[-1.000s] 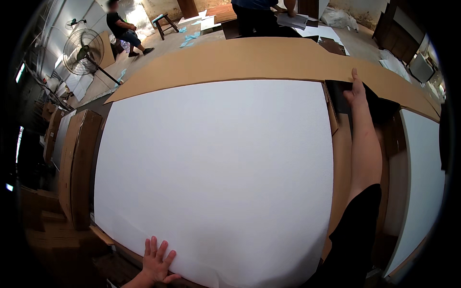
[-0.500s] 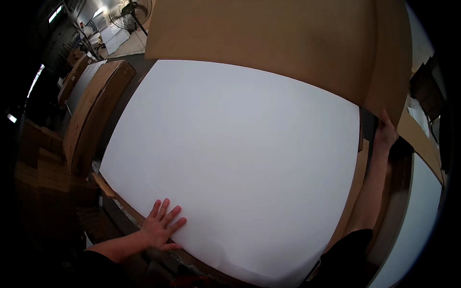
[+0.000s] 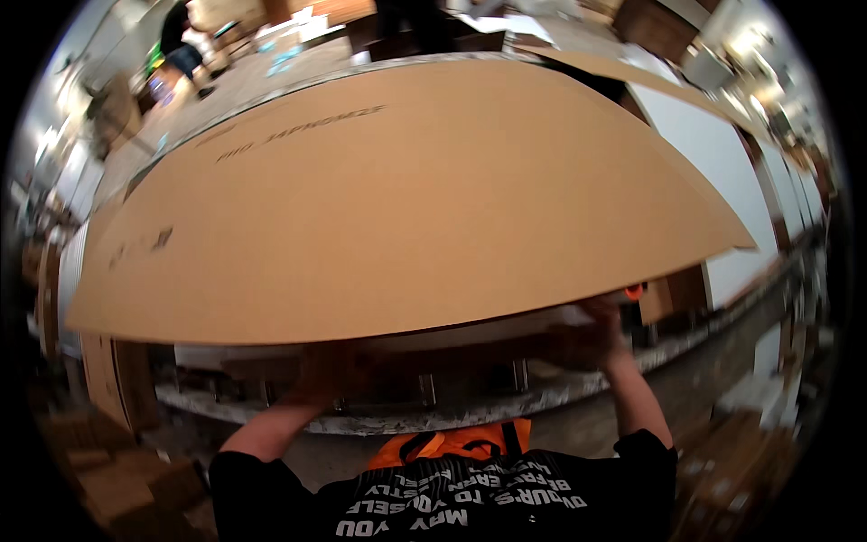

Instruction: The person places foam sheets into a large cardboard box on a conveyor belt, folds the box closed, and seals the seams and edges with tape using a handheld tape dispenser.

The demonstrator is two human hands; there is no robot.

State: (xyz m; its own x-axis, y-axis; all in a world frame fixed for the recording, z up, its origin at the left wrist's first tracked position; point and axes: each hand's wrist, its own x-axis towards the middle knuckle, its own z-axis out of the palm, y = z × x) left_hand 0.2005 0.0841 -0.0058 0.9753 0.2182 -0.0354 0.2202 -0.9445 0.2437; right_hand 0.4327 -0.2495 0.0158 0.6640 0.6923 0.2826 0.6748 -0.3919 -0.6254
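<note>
Cardboard sheet now lifted overhead

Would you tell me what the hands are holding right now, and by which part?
Both hands, left and right, hold the big cardboard sheet from beneath, at its near edge.

A large brown cardboard sheet filled most of the head view, raised and bowed, its near edge held from below by both hands — the left hand under the middle of that edge, the right hand nearer the right corner, both blurred and in shadow. Beneath the sheet ran a worn table edge, and a white panel stood to the right — just behind the sheet's far corner.
</note>
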